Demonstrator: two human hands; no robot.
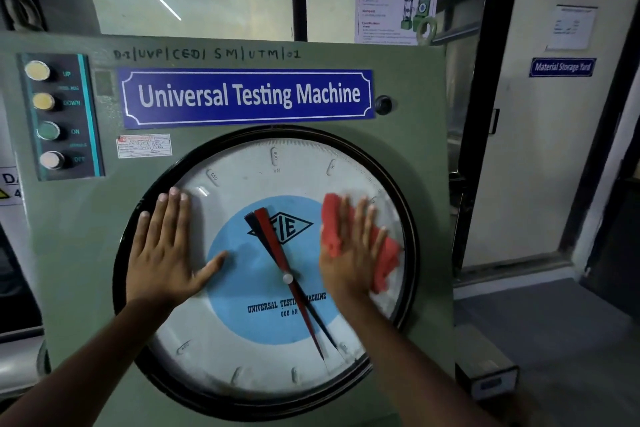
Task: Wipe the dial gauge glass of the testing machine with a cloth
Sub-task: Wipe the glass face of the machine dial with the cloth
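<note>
A large round dial gauge glass in a black rim fills the front of the green testing machine; behind it are a blue centre disc and red and black pointers. My left hand lies flat on the left side of the glass, fingers spread, holding nothing. My right hand presses a red cloth flat against the right side of the glass. The cloth sticks out above and to the right of the fingers.
A blue "Universal Testing Machine" nameplate sits above the dial. A button panel marked UP, DOWN, ON, OFF is at the upper left. A door labelled "Material Storage Yard" stands to the right, with a small box beside the machine.
</note>
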